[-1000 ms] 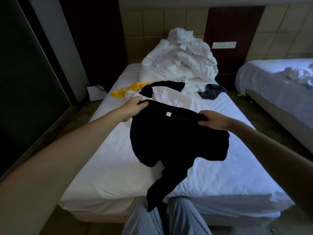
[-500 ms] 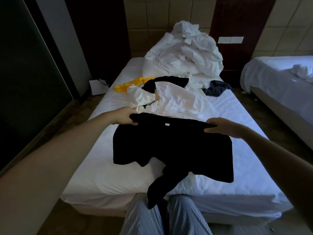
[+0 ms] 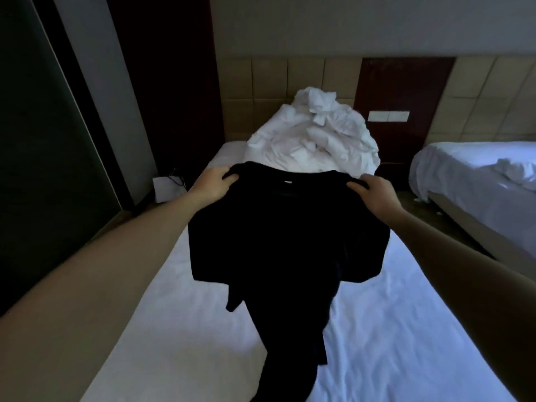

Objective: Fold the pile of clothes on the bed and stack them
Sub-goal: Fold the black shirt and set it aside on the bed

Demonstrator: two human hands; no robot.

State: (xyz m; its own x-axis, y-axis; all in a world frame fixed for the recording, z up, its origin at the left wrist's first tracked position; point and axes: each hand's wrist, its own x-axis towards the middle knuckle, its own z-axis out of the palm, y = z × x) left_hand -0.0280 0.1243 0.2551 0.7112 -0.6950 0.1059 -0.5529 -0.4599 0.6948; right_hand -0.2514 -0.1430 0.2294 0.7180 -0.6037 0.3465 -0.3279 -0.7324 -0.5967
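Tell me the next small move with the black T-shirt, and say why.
Probably lower the black T-shirt flat onto the bed's white sheet. The left hand and right hand each grip a shoulder, so it hangs in the air, twisted below, not yet spread.

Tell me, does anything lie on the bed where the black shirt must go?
Nothing visible does. The left hand and right hand hold the black shirt above the bed, which is bare beside it. The white bedding heap lies farther back. The shirt hides what is behind it.
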